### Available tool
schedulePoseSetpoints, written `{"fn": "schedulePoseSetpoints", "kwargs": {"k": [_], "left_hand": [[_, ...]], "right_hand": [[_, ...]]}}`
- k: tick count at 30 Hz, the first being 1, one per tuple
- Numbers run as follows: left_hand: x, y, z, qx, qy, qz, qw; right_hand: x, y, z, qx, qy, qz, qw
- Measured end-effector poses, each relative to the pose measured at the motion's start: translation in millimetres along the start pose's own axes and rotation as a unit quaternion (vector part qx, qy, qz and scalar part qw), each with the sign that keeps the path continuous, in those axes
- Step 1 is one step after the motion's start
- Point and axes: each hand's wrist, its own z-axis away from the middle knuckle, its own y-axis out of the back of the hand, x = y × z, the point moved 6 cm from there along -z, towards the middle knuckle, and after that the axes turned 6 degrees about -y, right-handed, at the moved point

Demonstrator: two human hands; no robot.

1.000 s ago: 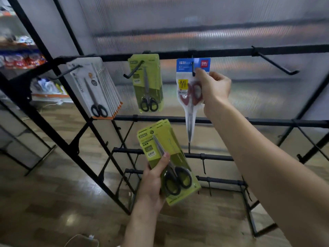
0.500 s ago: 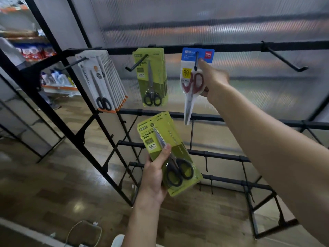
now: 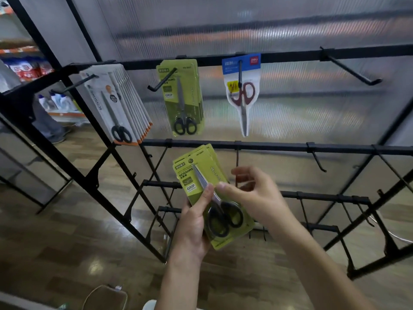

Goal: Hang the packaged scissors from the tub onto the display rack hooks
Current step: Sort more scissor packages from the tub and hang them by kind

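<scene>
The left hand (image 3: 193, 222) grips a fanned stack of green scissors packs (image 3: 210, 193), thumb pressed on the front. Just right of it, the right hand (image 3: 252, 195) hangs loosely spread, fingertips touching the stack's edge. Above both hands, white packs (image 3: 120, 104), green packs (image 3: 183, 97) and a blue-topped pack (image 3: 242, 90) hang on the rack hooks (image 3: 350, 68).

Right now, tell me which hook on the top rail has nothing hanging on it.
The far-right hook on the top rail. It juts out bare, while the other three carry white packs, green packs and the blue-topped red-handled scissors.
</scene>
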Motion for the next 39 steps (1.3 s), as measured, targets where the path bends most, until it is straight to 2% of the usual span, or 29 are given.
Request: {"fn": "schedulePoseSetpoints", "kwargs": {"k": [3, 12, 21, 25, 31, 39], "left_hand": [[-1, -3, -3, -0.015, 0.022, 0.013, 1.000], [8, 1, -5, -0.053, 0.038, 0.010, 0.998], [11, 22, 5, -0.021, 0.023, -0.020, 0.999], [19, 34, 4, -0.006, -0.014, -0.007, 1.000], [30, 52, 2, 0.025, -0.052, 0.013, 0.998], [50, 68, -7, 0.056, -0.068, 0.009, 0.996]], "right_hand": [[11, -8, 11, -0.010, -0.001, 0.014, 1.000], [15, -18, 21, 0.051, -0.003, -0.052, 0.997], [24, -26, 36, 0.076, -0.035, -0.243, 0.966], [8, -34, 41, 0.047, 0.012, -0.265, 0.963], [-8, -46, 44, 0.037, 0.052, -0.224, 0.973], [-43, -55, 42, 0.013, 0.128, -0.246, 0.961]]}}
